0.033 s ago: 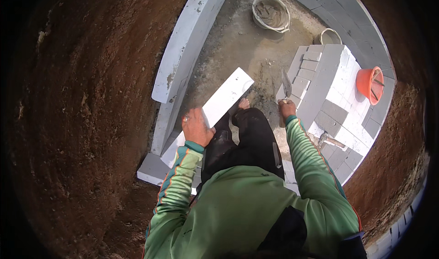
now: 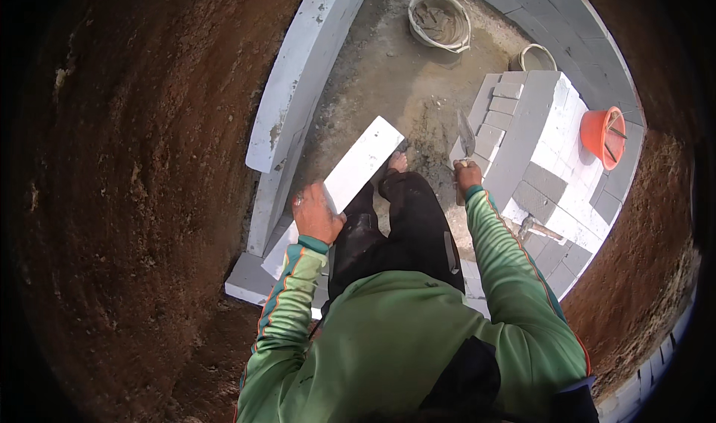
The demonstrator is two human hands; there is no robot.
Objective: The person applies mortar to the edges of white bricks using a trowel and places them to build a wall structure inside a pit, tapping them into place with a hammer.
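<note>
My left hand (image 2: 317,214) grips the near end of a long white aerated concrete block (image 2: 363,163), with its fingers wrapped over the edge. The block slants away in front of my legs, its far end near my foot. To the right, my right hand (image 2: 468,174) is closed around the handle of a trowel (image 2: 466,135). The trowel's grey metal blade points away from me, next to the stacked grey-white blocks (image 2: 537,136). Most of the trowel's handle is hidden by my fingers.
A low white block wall (image 2: 287,87) runs along the left, with brown soil (image 2: 149,162) beyond it. A mortar bucket (image 2: 440,22) and a smaller bucket (image 2: 535,59) stand on the wet floor. An orange bucket (image 2: 603,139) and a hammer (image 2: 541,230) rest on the blocks at right.
My left hand and the white block have shifted slightly to the left. My right hand and the trowel have stayed nearly in place.
</note>
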